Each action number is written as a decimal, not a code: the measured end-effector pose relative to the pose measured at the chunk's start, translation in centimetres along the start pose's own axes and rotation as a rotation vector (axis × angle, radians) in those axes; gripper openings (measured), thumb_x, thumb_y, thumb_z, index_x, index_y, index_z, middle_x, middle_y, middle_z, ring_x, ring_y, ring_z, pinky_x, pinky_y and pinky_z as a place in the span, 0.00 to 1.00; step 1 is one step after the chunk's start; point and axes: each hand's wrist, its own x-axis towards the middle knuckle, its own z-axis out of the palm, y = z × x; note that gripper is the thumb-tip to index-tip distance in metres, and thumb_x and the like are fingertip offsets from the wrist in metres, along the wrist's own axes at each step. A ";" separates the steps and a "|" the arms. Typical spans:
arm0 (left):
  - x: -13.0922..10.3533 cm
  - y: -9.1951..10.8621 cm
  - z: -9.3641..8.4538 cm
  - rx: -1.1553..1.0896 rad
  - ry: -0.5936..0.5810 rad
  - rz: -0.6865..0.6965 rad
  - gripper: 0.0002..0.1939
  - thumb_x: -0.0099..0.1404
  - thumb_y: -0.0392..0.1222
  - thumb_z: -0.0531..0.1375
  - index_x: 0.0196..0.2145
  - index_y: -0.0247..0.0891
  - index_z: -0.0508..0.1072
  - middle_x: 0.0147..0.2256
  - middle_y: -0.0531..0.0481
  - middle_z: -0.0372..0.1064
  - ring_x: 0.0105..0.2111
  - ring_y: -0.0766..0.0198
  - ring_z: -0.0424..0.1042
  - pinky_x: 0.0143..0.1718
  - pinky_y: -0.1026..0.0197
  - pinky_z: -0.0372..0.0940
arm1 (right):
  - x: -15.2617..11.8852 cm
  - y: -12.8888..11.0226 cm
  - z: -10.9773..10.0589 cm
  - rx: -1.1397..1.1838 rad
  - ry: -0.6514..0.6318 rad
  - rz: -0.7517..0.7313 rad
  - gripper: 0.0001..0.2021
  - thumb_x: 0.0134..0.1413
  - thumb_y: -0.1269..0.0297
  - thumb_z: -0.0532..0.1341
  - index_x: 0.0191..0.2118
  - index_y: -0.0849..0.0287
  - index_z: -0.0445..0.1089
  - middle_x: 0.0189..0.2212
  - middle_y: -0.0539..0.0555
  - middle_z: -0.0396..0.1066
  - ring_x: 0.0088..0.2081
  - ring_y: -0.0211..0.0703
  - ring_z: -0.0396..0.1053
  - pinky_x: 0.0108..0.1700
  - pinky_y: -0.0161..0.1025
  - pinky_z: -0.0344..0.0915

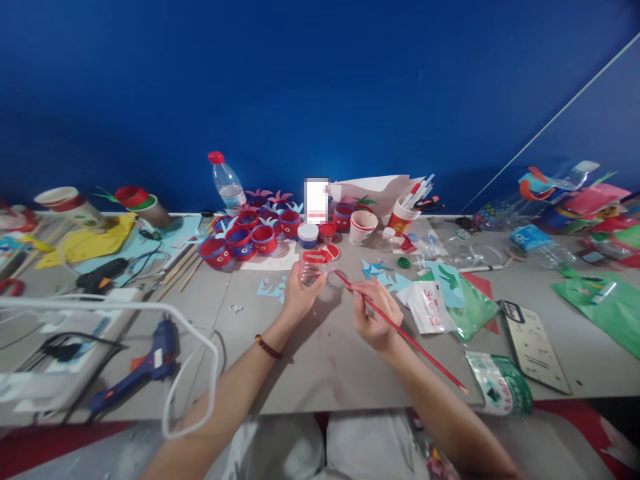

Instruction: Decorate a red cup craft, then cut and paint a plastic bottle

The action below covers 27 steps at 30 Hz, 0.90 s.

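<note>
My left hand [300, 293] is wrapped round a small clear plastic cup [313, 267] whose rim is coloured red. My right hand [376, 313] pinches a long red paintbrush [415, 345], its tip pointing at the cup and a short way from it. Just behind the cup lie a white lid or dish with red paint [329, 252] and an open red paint pot [327, 232]. A white-lidded jar [308, 235] stands beside that pot. Several red and blue painted rings with eyes [240, 241] stand at the back left.
Paper cups [363, 228] and a cup of pens [404, 217] stand behind. Cut paper, a white packet [432, 307] and a phone [535, 347] lie right. To the left are a blue glue gun [145, 367], a power strip and a white cable [214, 373].
</note>
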 end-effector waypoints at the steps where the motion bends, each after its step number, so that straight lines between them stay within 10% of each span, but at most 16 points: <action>1: 0.0 0.1 0.0 0.002 -0.005 -0.001 0.18 0.56 0.49 0.66 0.40 0.38 0.69 0.37 0.46 0.74 0.36 0.61 0.74 0.39 0.58 0.68 | -0.1 0.0 0.0 0.001 -0.007 0.002 0.12 0.54 0.79 0.58 0.42 0.57 0.69 0.31 0.54 0.76 0.35 0.44 0.74 0.39 0.43 0.73; 27: 0.1 0.7 0.2 -0.034 -0.012 0.010 0.15 0.54 0.45 0.66 0.37 0.38 0.69 0.36 0.47 0.72 0.34 0.61 0.73 0.36 0.58 0.68 | 1.1 -0.5 -0.2 -0.006 0.055 0.015 0.10 0.56 0.78 0.56 0.39 0.57 0.68 0.29 0.53 0.75 0.32 0.43 0.75 0.35 0.41 0.73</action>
